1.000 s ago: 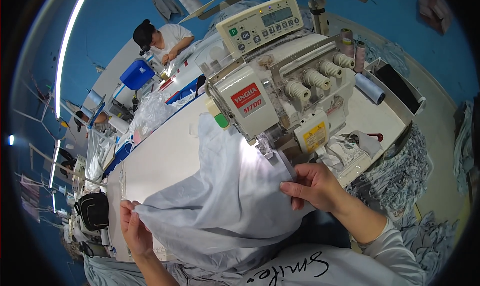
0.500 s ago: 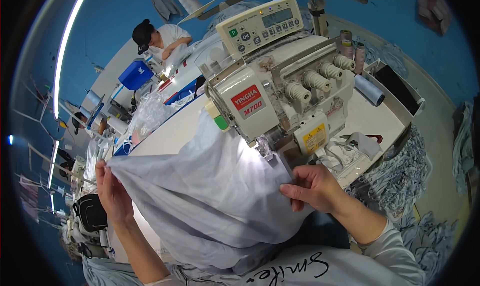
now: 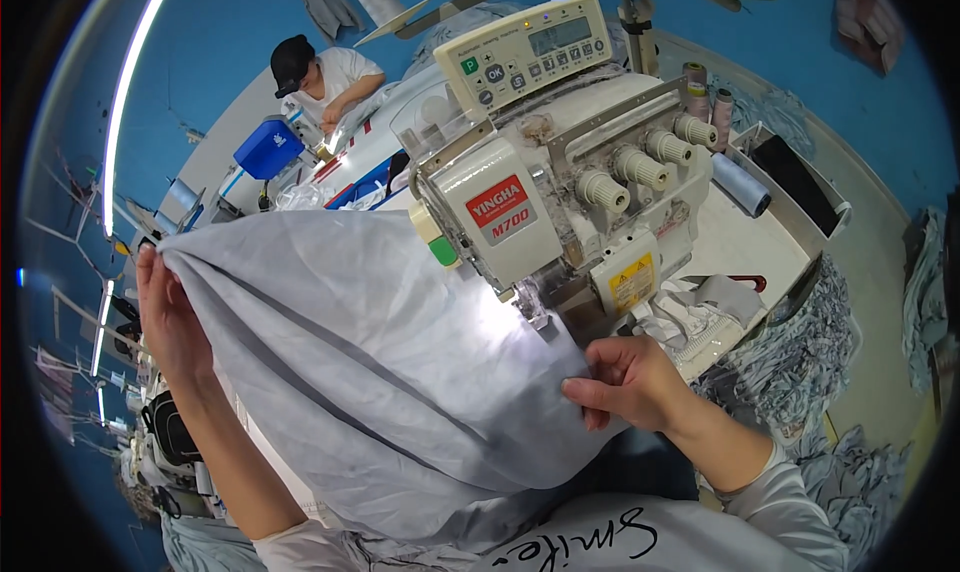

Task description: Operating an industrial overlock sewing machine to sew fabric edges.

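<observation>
Beside machine, fingers pinching fabric

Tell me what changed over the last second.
The left hand rose from low beside the table up and outward, lifting its corner of the pale grey fabric and spreading it taut. The right hand stayed pinching the fabric's edge near the sewing machine, which did not move.

a small grey screen sits in the cream control panel atop the sewing machine; a red label marks its front, a yellow warning label lower right.
</observation>
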The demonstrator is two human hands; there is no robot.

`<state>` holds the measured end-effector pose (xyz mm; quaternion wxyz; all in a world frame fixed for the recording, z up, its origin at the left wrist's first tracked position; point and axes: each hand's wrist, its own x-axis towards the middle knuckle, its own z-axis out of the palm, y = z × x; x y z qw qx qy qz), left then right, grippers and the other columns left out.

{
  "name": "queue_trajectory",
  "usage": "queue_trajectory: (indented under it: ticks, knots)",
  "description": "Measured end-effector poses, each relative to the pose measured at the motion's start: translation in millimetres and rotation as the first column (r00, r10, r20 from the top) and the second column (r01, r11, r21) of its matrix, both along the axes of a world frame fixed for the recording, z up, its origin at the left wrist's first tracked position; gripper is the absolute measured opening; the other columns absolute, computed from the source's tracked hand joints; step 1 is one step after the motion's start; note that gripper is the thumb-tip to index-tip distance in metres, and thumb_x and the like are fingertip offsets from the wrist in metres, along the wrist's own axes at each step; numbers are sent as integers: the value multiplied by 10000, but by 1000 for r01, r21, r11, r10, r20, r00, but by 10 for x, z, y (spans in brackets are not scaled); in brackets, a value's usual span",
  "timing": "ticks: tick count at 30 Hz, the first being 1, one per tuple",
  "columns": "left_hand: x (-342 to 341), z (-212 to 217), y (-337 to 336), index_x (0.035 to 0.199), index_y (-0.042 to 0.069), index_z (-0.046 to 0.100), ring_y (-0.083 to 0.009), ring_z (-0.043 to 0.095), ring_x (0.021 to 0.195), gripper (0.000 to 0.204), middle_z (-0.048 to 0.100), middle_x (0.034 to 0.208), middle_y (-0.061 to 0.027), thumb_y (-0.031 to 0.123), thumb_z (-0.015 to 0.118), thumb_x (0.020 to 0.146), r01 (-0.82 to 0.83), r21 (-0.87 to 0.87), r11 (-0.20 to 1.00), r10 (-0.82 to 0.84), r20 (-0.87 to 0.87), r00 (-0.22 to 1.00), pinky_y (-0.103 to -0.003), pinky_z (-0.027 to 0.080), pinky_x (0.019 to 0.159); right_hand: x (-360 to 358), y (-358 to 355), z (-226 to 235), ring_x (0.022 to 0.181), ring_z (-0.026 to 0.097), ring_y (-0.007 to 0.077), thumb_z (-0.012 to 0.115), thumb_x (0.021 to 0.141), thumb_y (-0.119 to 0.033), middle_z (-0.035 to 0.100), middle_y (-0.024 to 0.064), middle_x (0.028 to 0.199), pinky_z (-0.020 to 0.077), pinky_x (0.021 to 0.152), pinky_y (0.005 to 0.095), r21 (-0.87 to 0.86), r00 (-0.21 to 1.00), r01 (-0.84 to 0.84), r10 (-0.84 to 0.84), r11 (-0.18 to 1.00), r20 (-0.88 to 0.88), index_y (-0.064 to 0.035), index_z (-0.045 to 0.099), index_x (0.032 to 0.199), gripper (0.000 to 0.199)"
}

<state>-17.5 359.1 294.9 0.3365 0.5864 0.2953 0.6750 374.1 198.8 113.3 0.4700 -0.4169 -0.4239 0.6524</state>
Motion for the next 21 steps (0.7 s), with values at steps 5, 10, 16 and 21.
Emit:
queue_trajectory:
  ticks: [5, 10, 16, 21]
  knots:
    - [-145, 308, 270, 1182, 48, 487, -120, 585, 892, 255, 595, 996, -52, 147, 505, 949, -23, 25, 999, 24, -39, 999, -246, 475, 834, -7, 11, -2, 515, 602, 105, 687, 831, -124, 616, 52, 609, 486, 473, 225, -25, 1000, -4, 3, 1000, -13, -2, 582, 750, 180]
    - [-92, 658, 396, 1193, 30, 506, -127, 587, 911, 271, 601, 1003, -65, 144, 505, 947, -114, 74, 991, 118, -59, 991, -238, 472, 844, -17, -1, -2, 522, 602, 106, 686, 830, -117, 619, 51, 627, 488, 478, 224, -25, 1000, -23, 23, 999, -20, 5, 592, 784, 161]
    - [356, -311, -97, 1216, -27, 486, -181, 558, 1023, 557, 581, 1123, -117, 458, 441, 945, -157, -166, 973, 27, -599, 800, -304, 414, 937, 57, 19, -107, 537, 598, 99, 679, 836, -123, 614, 44, 630, 484, 483, 222, -11, 1000, 16, -17, 1000, -21, 9, 599, 803, 158]
    - [454, -1972, -1440, 1029, 43, 642, -322, 515, 921, 478, 508, 1029, -164, 286, 808, 653, -174, -28, 984, 2, -986, 168, -381, 404, 854, -6, 19, -52, 533, 593, 95, 679, 838, -141, 611, 40, 627, 473, 479, 215, 26, 996, -63, 64, 998, -55, 0, 596, 802, 167]
